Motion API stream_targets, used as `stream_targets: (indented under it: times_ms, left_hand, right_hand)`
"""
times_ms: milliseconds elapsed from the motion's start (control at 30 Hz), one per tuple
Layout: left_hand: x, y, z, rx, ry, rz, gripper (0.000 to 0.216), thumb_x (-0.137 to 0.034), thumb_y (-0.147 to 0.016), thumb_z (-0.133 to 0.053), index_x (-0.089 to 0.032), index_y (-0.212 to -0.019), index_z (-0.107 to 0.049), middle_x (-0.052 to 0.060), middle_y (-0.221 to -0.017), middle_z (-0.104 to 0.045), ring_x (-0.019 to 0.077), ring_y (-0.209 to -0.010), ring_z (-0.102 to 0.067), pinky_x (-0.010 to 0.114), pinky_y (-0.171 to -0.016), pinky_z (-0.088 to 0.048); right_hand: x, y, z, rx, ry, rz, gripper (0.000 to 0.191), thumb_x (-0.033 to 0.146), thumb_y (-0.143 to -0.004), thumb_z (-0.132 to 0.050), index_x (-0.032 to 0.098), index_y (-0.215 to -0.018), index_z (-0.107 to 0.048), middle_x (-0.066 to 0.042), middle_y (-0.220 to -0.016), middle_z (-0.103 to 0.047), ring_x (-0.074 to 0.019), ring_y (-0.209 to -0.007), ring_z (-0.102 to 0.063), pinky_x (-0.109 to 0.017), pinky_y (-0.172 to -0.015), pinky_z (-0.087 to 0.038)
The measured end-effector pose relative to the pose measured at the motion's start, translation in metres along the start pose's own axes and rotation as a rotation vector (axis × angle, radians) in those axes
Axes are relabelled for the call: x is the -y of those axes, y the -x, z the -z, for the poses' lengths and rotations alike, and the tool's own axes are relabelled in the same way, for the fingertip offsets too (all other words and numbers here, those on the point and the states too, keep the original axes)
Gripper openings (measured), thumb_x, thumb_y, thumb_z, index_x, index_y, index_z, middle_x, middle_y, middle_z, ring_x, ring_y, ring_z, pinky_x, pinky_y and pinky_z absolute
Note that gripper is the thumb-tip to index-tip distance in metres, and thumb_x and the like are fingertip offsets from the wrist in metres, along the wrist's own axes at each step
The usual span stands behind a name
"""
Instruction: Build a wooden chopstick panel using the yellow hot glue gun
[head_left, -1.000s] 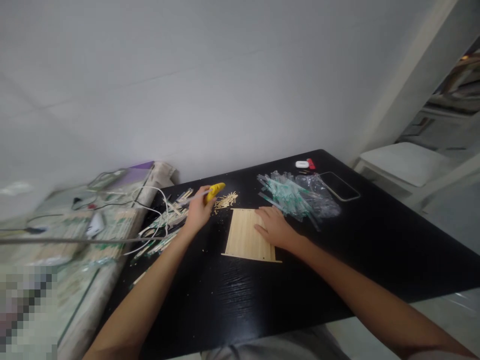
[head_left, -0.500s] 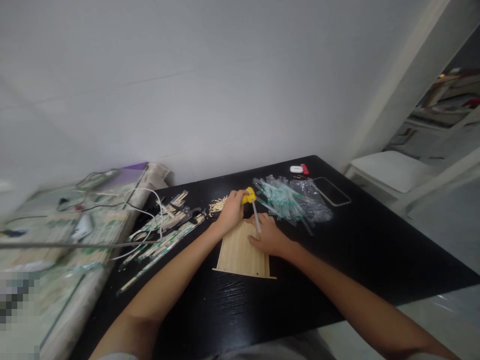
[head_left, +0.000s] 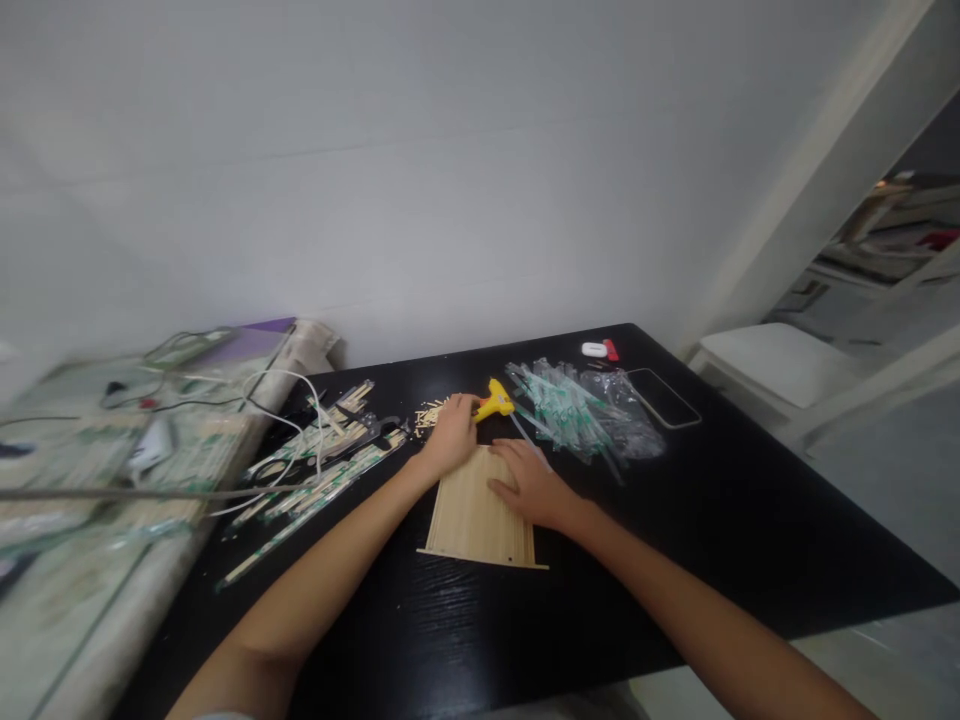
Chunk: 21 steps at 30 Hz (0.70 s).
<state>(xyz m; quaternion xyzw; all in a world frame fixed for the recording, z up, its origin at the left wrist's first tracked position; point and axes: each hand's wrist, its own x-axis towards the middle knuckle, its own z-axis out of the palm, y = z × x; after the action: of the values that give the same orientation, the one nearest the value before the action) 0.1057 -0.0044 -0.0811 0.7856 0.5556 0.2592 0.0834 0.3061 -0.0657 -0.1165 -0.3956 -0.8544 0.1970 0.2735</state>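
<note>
My left hand (head_left: 453, 437) is closed round the handle of a yellow hot glue gun (head_left: 495, 400) at the far end of the panel. A translucent glue stick (head_left: 531, 438) trails from the gun toward my right hand. The panel (head_left: 480, 515) is made of thin pale wooden sticks laid side by side, with a crosswise strip at its near end. It lies on the black table. My right hand (head_left: 534, 485) rests on the panel's upper right side with its fingers spread. Small cut stick pieces (head_left: 427, 418) lie in a pile beyond my left hand.
To the left are wrapped wooden sticks (head_left: 319, 500), scissors (head_left: 390, 425) and a white cable (head_left: 321, 440). Empty plastic wrappers (head_left: 570, 410), a phone (head_left: 663, 398) and a white case (head_left: 594, 350) lie on the right of the black table (head_left: 712, 510).
My left hand has moved slightly left and tipped the glue gun from upright to more sideways. My right hand stays on the panel with its fingers a little straighter.
</note>
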Motion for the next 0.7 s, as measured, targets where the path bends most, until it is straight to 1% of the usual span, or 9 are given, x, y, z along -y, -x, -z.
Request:
stream_targets:
  times_ms: [67,167,267,367,467,533,600,700]
  left_hand:
    - [0.02,0.011,0.025,-0.016,-0.059,0.061,0.044,-0.002,-0.079,-0.052,-0.018,-0.118,-0.062,0.015,-0.124,-0.063,0.03,-0.12,-0.059,0.047,-0.106,-0.048]
    - [0.054,0.031,0.071,-0.034,-0.154,0.173,0.041,-0.007,-0.075,-0.055,-0.016,-0.115,-0.062,0.016,-0.119,-0.064,0.0339,-0.119,-0.06,0.052,-0.106,-0.047]
    - [0.081,0.055,0.113,-0.039,-0.231,0.251,0.037,-0.012,-0.077,-0.055,-0.014,-0.113,-0.063,0.017,-0.115,-0.065,0.0351,-0.117,-0.06,0.052,-0.106,-0.047]
    - [0.098,0.078,0.142,0.022,-0.38,0.305,0.035,-0.021,-0.082,-0.056,-0.013,-0.115,-0.062,0.019,-0.118,-0.065,0.035,-0.118,-0.061,0.049,-0.106,-0.046]
    - [0.113,0.097,0.158,0.133,-0.487,0.396,0.04,-0.024,-0.082,-0.056,-0.013,-0.12,-0.062,0.019,-0.122,-0.066,0.0352,-0.119,-0.062,0.046,-0.103,-0.048]
    - [0.123,0.107,0.163,0.277,-0.562,0.441,0.045,-0.028,-0.083,-0.056,-0.012,-0.125,-0.061,0.019,-0.127,-0.066,0.0345,-0.119,-0.063,0.044,-0.102,-0.048]
    - [0.131,0.114,0.166,0.344,-0.585,0.458,0.045,-0.031,-0.08,-0.059,-0.013,-0.12,-0.064,0.019,-0.122,-0.069,0.0346,-0.114,-0.066,0.042,-0.098,-0.05]
    - [0.139,0.123,0.168,0.394,-0.613,0.464,0.033,-0.03,-0.078,-0.06,-0.016,-0.107,-0.069,0.016,-0.116,-0.073,0.032,-0.105,-0.07,0.038,-0.095,-0.051]
  right_hand:
    - [0.0,-0.001,0.001,-0.038,-0.057,-0.007,0.045,0.035,-0.094,-0.059,0.017,-0.136,-0.057,-0.018,-0.142,-0.058,-0.0304,-0.137,-0.051,-0.053,-0.117,-0.039]
    - [0.004,-0.004,0.004,-0.122,-0.148,-0.074,0.041,0.037,-0.097,-0.056,0.017,-0.132,-0.059,-0.017,-0.135,-0.064,-0.0293,-0.13,-0.058,-0.052,-0.114,-0.044]
    - [0.01,-0.006,0.007,-0.174,-0.237,-0.164,0.036,0.037,-0.096,-0.055,0.017,-0.126,-0.063,-0.015,-0.129,-0.068,-0.0287,-0.123,-0.063,-0.05,-0.11,-0.048]
    - [0.014,-0.007,0.009,-0.177,-0.3,-0.216,0.033,0.036,-0.096,-0.056,0.019,-0.122,-0.065,-0.013,-0.126,-0.071,-0.0288,-0.119,-0.066,-0.05,-0.107,-0.05]
    - [0.015,-0.007,0.009,-0.156,-0.303,-0.211,0.03,0.034,-0.095,-0.056,0.02,-0.12,-0.066,-0.012,-0.122,-0.072,-0.0285,-0.116,-0.067,-0.05,-0.105,-0.051]
    - [0.013,-0.006,0.007,-0.127,-0.256,-0.187,0.033,0.033,-0.093,-0.058,0.019,-0.122,-0.065,-0.013,-0.126,-0.07,-0.0287,-0.119,-0.065,-0.051,-0.107,-0.049]
    - [0.011,-0.006,0.005,-0.085,-0.177,-0.169,0.04,0.032,-0.091,-0.062,0.017,-0.128,-0.062,-0.016,-0.134,-0.065,-0.0301,-0.127,-0.06,-0.052,-0.112,-0.045]
    - [0.006,-0.004,0.003,0.0,-0.055,-0.15,0.055,0.033,-0.088,-0.069,0.011,-0.137,-0.057,-0.021,-0.145,-0.057,-0.0334,-0.139,-0.05,-0.055,-0.119,-0.038]
